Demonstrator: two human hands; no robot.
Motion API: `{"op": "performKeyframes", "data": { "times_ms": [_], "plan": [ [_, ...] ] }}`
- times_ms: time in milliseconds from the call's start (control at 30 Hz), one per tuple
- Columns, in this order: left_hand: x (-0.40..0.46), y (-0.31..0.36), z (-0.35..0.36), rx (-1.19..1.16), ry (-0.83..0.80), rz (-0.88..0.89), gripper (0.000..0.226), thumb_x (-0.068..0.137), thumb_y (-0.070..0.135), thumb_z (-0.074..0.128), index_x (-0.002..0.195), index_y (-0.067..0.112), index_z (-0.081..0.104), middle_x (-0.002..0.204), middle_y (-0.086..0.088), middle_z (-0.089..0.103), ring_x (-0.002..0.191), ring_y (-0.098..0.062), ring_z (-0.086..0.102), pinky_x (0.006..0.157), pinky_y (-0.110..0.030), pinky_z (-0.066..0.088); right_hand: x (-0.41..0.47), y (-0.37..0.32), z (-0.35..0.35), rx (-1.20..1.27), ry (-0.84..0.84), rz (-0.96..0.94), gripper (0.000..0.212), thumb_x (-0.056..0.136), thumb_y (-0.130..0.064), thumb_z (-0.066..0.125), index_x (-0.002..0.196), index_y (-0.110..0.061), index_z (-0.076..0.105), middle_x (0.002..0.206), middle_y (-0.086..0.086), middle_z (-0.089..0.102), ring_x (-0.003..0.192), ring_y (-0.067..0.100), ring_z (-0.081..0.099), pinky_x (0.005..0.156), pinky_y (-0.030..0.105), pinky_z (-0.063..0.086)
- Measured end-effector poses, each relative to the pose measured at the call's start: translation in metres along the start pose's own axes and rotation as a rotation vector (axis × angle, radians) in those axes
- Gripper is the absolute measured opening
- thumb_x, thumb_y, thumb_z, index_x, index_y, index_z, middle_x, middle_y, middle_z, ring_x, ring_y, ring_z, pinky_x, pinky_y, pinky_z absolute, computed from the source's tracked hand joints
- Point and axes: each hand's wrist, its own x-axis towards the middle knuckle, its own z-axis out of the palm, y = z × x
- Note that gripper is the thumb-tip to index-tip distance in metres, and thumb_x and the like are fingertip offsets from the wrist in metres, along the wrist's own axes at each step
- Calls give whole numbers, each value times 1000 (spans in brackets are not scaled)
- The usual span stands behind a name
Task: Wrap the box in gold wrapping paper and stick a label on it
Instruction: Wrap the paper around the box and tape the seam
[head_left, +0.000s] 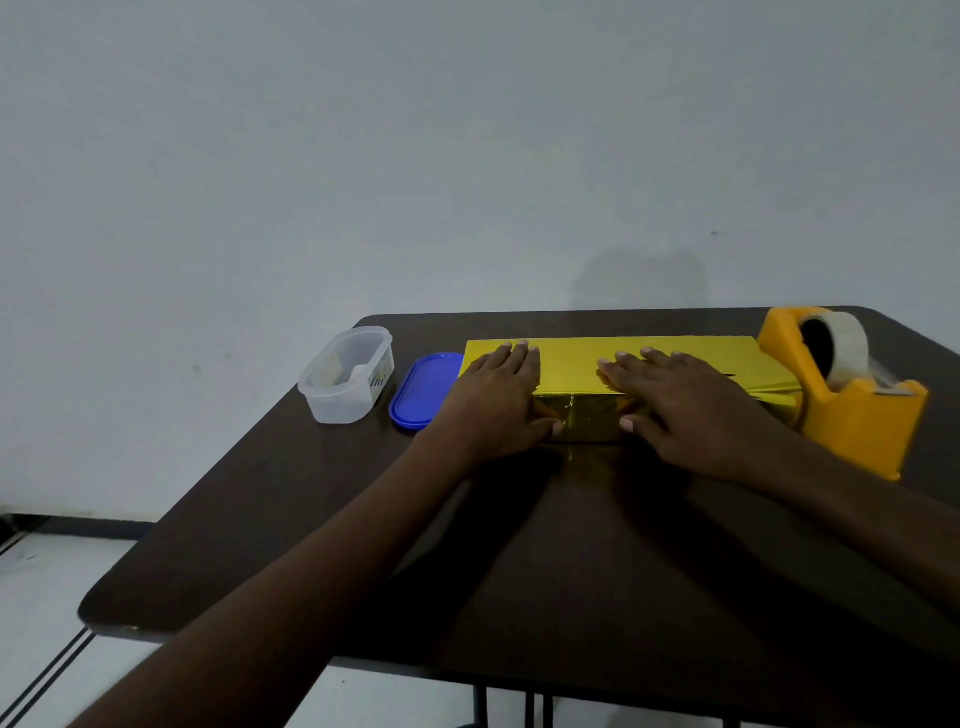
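Note:
A long box covered in gold wrapping paper (587, 358) lies across the far middle of the dark table (571, 545). My left hand (498, 400) rests flat on its left part, fingers spread over the top and thumb down on the front face. My right hand (691, 400) lies flat on its right part in the same way, thumb against the front face. Folded paper shows at the box's right end (769, 387), beside the tape dispenser. A label cannot be made out on the box.
An orange tape dispenser (852, 405) with a roll of clear tape stands at the table's right, touching the box's end. A blue lid (423, 389) lies left of the box. Further left stands a clear plastic container (345, 374) holding small papers. A pale wall stands behind.

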Motion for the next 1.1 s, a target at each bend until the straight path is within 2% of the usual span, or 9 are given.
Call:
{"op": "performKeyframes", "data": {
  "times_ms": [233,433,567,633,700,733,800,933,1100],
  "plan": [
    [7,40,1,6,74,130,87,92,59,47,156,12,11,163,-8,13,151,-20,10,121,-36,11,-5,-4,6,-4,12,16,74,97,-43,50,157,-30,9,164,-1,12,151,21,10,121,38,9],
    [-2,21,5,-15,100,105,80,94,62,41,156,16,17,163,-3,17,150,-17,12,121,-34,10,-11,7,10,101,70,31,73,95,-39,55,156,-29,17,163,-4,16,151,17,11,122,37,9],
    [6,21,0,-98,120,45,73,98,60,29,152,11,29,158,-7,29,148,-20,22,120,-36,17,-20,11,2,190,173,109,62,94,-36,59,150,-22,37,155,5,38,146,24,30,118,41,24],
    [21,25,-7,-116,208,4,62,101,53,28,142,10,47,144,-11,50,136,-24,43,111,-38,31,-28,5,-6,239,433,142,44,92,-30,63,134,-15,59,129,10,64,118,28,59,96,34,46],
    [42,31,-16,-130,289,-29,46,101,43,37,121,10,63,116,-11,68,110,-28,61,93,-38,44,-37,-5,-11,260,602,228,20,94,-29,61,103,-16,72,87,6,73,75,17,61,63,18,40],
    [54,33,-20,-160,297,-41,41,100,39,41,115,9,64,109,-11,70,102,-30,63,88,-39,47,-38,-9,-12,285,595,286,21,95,-32,58,90,-16,72,73,1,69,64,13,56,55,18,34],
    [75,40,-24,-247,202,-39,38,99,35,45,120,6,60,110,-14,69,103,-32,62,87,-42,49,-37,-12,-11,439,421,428,30,96,-37,56,80,-16,70,67,-2,68,60,14,61,53,24,46],
    [104,47,-20,-315,-127,-80,45,101,40,43,131,8,53,128,-15,59,120,-32,53,99,-42,44,-24,-7,-9,1169,95,776,34,98,-33,56,86,-4,69,78,14,72,66,30,72,63,39,62],
    [105,33,-24,-413,-200,-159,38,101,36,48,104,4,67,100,-11,65,95,-26,60,75,-29,41,-9,13,-5,1119,80,816,41,95,-42,59,85,-2,64,82,17,70,64,31,72,62,41,62]
  ]
}}
